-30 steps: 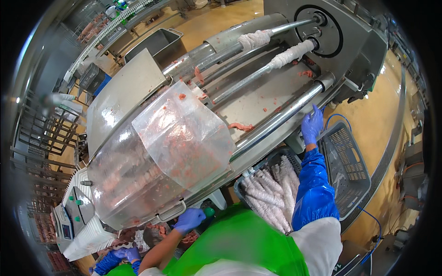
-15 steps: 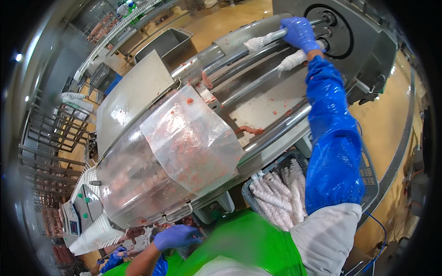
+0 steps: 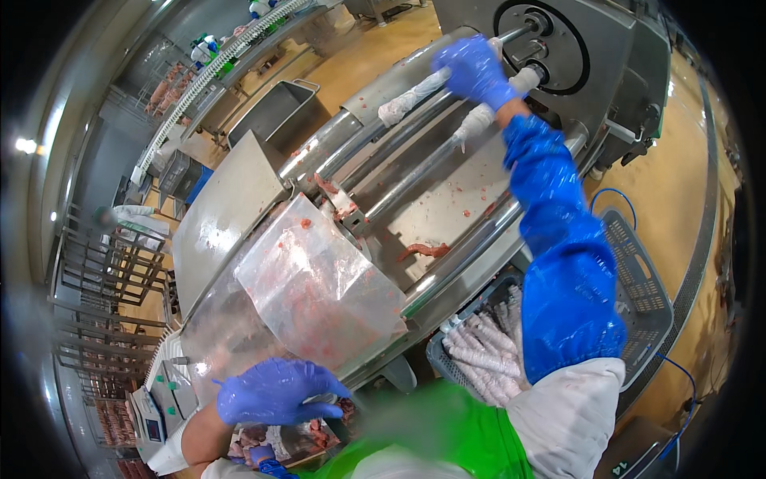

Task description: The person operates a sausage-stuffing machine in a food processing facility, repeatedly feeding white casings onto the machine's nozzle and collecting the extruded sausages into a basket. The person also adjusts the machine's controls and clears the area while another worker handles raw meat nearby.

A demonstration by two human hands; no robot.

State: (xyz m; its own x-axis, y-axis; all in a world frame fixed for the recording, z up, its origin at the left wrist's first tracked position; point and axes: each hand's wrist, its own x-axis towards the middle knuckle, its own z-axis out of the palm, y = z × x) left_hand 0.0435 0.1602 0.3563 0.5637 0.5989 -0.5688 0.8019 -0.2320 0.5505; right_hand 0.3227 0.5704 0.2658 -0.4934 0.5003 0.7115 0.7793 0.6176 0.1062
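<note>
My right hand (image 3: pixel 472 72), in a purple glove, is closed around a white gathered casing (image 3: pixel 419 96) on the upper metal tube of a stuffing machine. Beside it, a second white casing (image 3: pixel 475 124) is bunched on the lower tube (image 3: pixel 411 180). My left hand (image 3: pixel 279 391), gloved in the same purple, is raised in front of the clear machine cover (image 3: pixel 211 335). Its fingers are stretched out and it holds nothing. A white plastic sheet (image 3: pixel 315 279) smeared with meat bits lies over the cover. The fingertips of my right hand are partly hidden behind the tube.
Several wrinkled white casing sticks (image 3: pixel 483 347) fill a grey basket (image 3: pixel 447 363) below the machine. An empty-looking grey crate (image 3: pixel 638 279) stands to the right. Meat pieces (image 3: pixel 319 437) and a co-worker's gloved hand (image 3: pixel 261 454) are at lower left. A meat scrap (image 3: pixel 423 251) lies on the machine tray.
My right hand has slid leftward along the upper tube, with the casing moving along it. My left hand has risen from low beside the machine and come up in front of its cover.
</note>
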